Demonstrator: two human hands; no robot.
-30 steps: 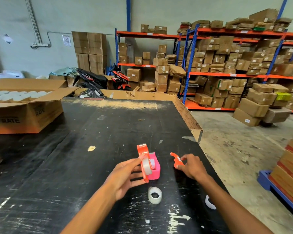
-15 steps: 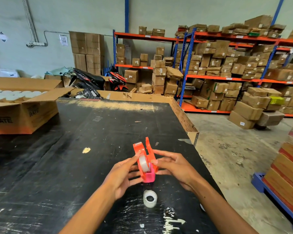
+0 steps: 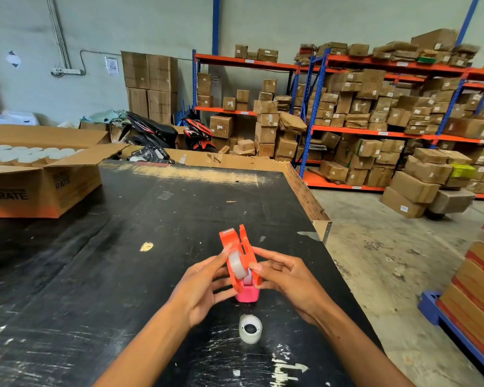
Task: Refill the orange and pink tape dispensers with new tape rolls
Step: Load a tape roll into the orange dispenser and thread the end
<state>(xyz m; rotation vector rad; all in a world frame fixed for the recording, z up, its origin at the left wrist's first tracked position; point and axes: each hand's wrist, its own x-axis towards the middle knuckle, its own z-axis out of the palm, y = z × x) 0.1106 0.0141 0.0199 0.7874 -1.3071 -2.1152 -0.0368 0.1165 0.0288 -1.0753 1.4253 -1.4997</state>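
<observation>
The orange dispenser (image 3: 236, 247) – clear roll (image 3: 237, 263) seated inside – is clamped between the left hand (image 3: 200, 286) and right hand (image 3: 289, 280); 1 spare roll (image 3: 250, 328) lies nearer.

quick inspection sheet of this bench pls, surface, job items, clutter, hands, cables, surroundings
surface: black table, scuffed, white scratches near the front edge
job's things: orange dispenser with a tape roll in it, held over the pink dispenser; spare roll lying on the table
clutter: open cardboard box of white rolls, far left
grippers: left hand and right hand both grip the orange dispenser
cables: wall conduit
surroundings: shelving with cartons, motorbikes
</observation>
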